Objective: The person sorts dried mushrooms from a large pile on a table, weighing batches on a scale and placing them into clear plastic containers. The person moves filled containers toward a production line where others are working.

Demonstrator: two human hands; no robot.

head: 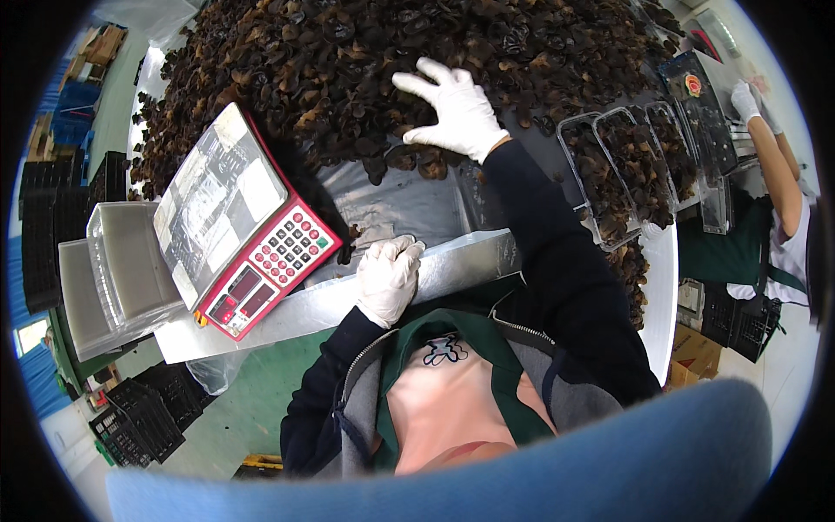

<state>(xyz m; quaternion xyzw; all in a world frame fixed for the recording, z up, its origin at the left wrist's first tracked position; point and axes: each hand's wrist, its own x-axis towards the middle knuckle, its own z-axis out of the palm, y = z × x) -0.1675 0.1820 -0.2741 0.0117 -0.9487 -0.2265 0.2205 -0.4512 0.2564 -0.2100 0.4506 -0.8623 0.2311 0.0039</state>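
Observation:
A large heap of dark brown wood ear mushrooms (365, 78) covers the far part of the metal table. My right hand (453, 111), in a white glove, is spread over the near side of the heap with nothing in its grasp. My left hand (389, 280), also gloved in white, is curled at the table's near metal edge (466, 264); whether its fingers hold anything cannot be seen. A red digital scale (280, 251) with a plastic-covered pan stands left of my left hand. Clear plastic trays (613, 169) filled with mushrooms lie in a row to the right.
Stacked clear plastic trays (124, 274) stand at the table's left end, beyond the scale. Black crates (140, 414) are on the floor at the lower left. A co-worker's gloved hand (745, 101) is at a metal machine (701, 124) at the right. A cardboard box (695, 349) sits below.

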